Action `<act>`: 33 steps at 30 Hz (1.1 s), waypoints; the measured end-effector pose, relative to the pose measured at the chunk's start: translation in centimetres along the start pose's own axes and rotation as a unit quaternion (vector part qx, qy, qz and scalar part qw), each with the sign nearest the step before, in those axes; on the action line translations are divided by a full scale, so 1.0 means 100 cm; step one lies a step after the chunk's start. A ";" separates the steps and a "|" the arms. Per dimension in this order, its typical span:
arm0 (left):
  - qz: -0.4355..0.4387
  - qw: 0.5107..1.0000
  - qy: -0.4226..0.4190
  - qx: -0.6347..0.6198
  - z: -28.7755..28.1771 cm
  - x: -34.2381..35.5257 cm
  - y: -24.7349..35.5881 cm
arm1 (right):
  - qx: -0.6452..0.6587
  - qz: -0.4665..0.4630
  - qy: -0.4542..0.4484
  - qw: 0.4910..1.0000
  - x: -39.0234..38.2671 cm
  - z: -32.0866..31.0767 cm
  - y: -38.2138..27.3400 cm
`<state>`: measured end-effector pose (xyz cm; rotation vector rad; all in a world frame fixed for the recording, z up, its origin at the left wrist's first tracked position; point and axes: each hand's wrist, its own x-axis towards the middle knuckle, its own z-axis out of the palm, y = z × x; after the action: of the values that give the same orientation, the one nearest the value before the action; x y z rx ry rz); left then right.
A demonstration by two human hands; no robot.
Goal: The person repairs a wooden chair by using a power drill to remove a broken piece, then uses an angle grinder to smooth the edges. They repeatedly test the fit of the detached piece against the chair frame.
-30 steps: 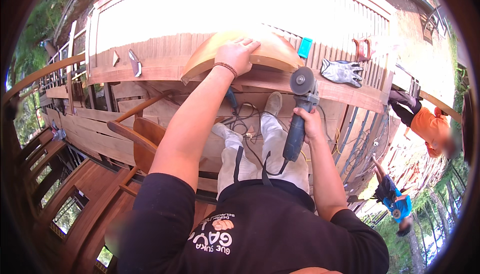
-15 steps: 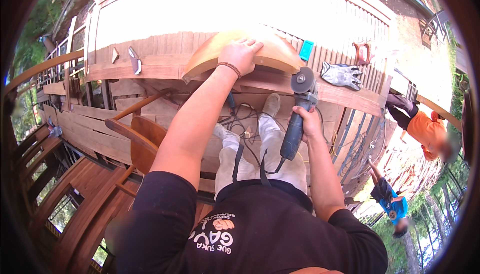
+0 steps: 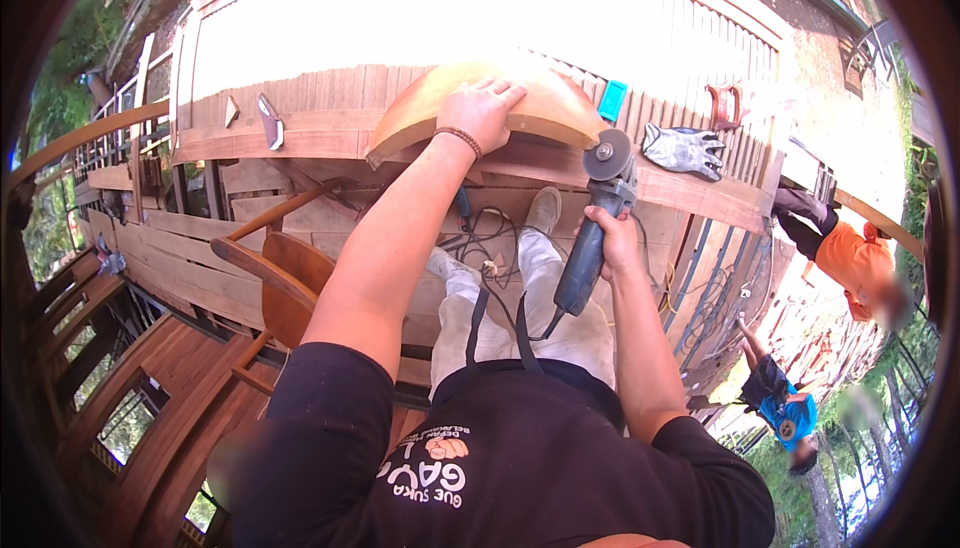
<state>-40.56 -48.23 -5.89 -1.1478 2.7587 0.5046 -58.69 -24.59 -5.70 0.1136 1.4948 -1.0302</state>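
Observation:
My left hand lies on a curved, crescent-shaped wooden piece, fingers stretched over its top face, with a beaded bracelet at the wrist. That piece rests near the close edge of a slatted wooden surface. My right hand is wrapped round the dark body of an angle grinder, its disc upward at the right tip of the curved piece. Whether the disc touches the wood is hard to tell. The grinder's cord runs from its lower end toward my lap.
A grey work glove, a turquoise rectangular object and a red-handled tool lie right of the curved piece. A metal blade-like piece lies left. Cables coil by my feet. A wooden chair stands left; two people are at right.
The grinder has shifted very slightly, its lower end a little left and its disc a touch farther away. My left hand and the curved wood stay in place.

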 end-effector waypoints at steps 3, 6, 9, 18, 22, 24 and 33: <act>0.003 1.000 -0.004 0.001 -0.002 0.001 0.000 | 0.002 0.000 0.008 1.000 0.002 0.001 0.003; 0.001 1.000 -0.005 0.001 -0.005 0.001 0.002 | 0.004 -0.004 0.009 1.000 0.000 0.002 0.007; 0.000 1.000 0.004 0.001 -0.002 0.000 0.001 | 0.018 -0.003 0.015 1.000 0.000 0.004 0.008; -0.008 1.000 -0.011 0.008 -0.010 0.001 0.007 | -0.009 0.002 0.012 1.000 -0.003 -0.001 0.012; -0.015 0.997 -0.060 0.047 -0.021 0.014 0.001 | -0.004 0.022 -0.017 1.000 -0.015 -0.016 0.022; -0.033 0.993 -0.098 0.053 -0.028 0.032 -0.006 | 0.026 0.015 -0.030 0.999 -0.024 -0.027 0.025; -0.067 0.978 -0.193 -0.044 -0.078 0.113 -0.046 | 0.093 -0.038 0.036 0.994 -0.016 -0.092 0.019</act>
<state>-45.10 -61.54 -2.32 -1.1071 2.3319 0.7493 -64.07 -16.74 -6.76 0.2300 1.4752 -1.2378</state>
